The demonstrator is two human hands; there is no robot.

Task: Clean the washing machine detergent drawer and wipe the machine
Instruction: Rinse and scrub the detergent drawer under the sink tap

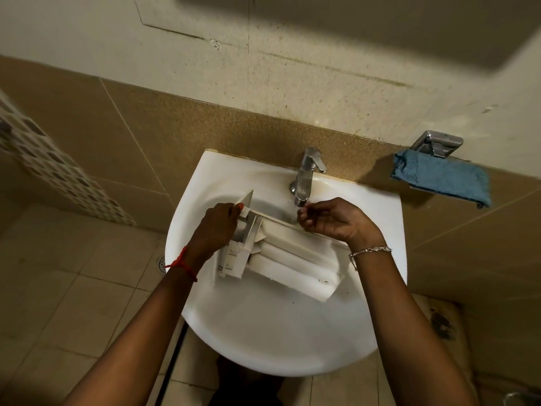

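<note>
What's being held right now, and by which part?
Left hand grips the detergent drawer at its front-panel end, over the sink. Right hand is curled under the tap; whether it holds anything cannot be told.

hands (216,227) (330,221) 2 | drawer (292,259) 1 | sink (263,347) 1 | tap (307,171) 1 | cloth (439,180) 1

Red thread (181,263) on left wrist, silver chain bracelet (369,251) on right

No text can be read — small printed marks on the detergent drawer (281,256) are too blurred
</note>
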